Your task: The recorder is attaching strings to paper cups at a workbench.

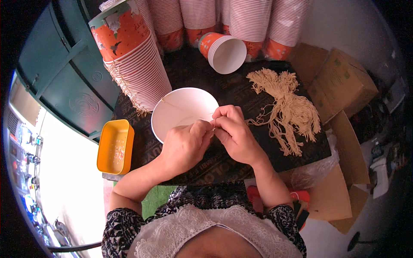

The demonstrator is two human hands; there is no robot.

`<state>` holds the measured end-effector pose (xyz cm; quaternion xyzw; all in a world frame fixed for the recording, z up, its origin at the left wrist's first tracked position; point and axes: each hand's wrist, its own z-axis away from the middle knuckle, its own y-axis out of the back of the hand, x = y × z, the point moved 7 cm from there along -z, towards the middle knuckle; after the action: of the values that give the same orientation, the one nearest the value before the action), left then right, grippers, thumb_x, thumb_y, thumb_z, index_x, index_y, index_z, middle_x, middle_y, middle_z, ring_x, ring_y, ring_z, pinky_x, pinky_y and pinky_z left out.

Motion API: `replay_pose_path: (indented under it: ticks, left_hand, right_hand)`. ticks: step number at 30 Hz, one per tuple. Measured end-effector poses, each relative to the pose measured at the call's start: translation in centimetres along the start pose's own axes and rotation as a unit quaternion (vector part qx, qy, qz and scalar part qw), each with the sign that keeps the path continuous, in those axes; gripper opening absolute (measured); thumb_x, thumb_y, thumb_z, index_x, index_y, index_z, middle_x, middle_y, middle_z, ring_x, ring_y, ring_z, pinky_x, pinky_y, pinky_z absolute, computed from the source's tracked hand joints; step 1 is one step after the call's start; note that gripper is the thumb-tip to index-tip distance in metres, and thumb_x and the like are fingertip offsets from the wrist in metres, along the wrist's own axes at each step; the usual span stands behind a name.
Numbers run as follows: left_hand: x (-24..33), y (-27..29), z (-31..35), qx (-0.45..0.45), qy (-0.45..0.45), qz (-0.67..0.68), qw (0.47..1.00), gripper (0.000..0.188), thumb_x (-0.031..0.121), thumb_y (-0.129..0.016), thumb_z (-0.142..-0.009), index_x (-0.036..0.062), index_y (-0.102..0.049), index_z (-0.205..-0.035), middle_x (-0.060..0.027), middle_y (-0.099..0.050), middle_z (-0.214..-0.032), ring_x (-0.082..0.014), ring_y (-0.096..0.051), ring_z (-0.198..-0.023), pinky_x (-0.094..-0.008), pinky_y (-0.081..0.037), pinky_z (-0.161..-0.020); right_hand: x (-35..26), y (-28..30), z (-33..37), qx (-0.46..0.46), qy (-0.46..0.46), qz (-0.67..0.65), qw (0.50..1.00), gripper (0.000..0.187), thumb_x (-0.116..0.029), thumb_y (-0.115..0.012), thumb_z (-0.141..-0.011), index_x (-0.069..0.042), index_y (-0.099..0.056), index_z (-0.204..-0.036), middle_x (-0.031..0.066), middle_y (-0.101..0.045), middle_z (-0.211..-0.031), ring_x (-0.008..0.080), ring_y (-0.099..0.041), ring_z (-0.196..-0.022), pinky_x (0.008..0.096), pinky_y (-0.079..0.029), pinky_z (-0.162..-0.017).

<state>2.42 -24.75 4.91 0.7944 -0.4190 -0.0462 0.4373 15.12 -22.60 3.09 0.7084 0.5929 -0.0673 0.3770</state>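
Note:
A white paper bucket [180, 107] lies in front of me with its mouth facing up and toward me. A thin beige string [171, 104] runs across its mouth. At the bucket's near right rim, my left hand [184, 145] and my right hand [238, 136] meet with fingertips pinched together. Both are closed on the string, though most of it between the fingers is hidden. Right of my hands lies a bundle of beige strings [297, 112]. Behind the bucket to the left stands a tall nested stack of orange-and-white buckets [140, 73], with string ends hanging down its left side.
A yellow plastic box [128, 148] with small bits inside sits at the dark table's [223, 163] left edge. Some nested buckets [227, 53] lie tipped toward me at the back. Wrapped bucket stacks [249, 21] line the rear. Cardboard boxes [344, 81] stand at right, a green metal door [77, 73] at left.

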Motion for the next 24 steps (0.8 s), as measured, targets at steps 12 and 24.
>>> replay_pose_path:
  ticks: [12, 24]
  left_hand:
    - [-1.5, 0.6, -0.8, -0.035, 0.085, 0.114, 0.989, 0.010, 0.004, -0.065, -0.084, 0.0012, -0.056, -0.086, -0.0185, -0.063, -0.067, -0.0394, -0.065, -0.064, -0.0443, -0.051, -0.056]
    - [-3.4, 0.4, -0.9, 0.002, 0.121, 0.089, 0.989, 0.009, 0.008, -0.062, -0.084, 0.0013, -0.056, -0.082, -0.0200, -0.062, -0.065, -0.0413, -0.064, -0.065, -0.0483, -0.050, -0.059]
  right_hand:
    - [-2.3, 0.3, 1.5, 0.072, 0.049, 0.111, 0.990, 0.019, 0.009, -0.065, -0.075, 0.000, -0.054, -0.087, 0.0136, -0.053, -0.104, 0.0322, -0.052, -0.096, 0.0413, -0.045, -0.084]
    - [-2.2, -0.2, 2.0, -0.002, 0.072, 0.114, 0.991, 0.014, 0.003, -0.063, -0.078, 0.000, -0.054, -0.087, 0.0166, -0.054, -0.112, 0.0351, -0.052, -0.105, 0.0444, -0.045, -0.091]
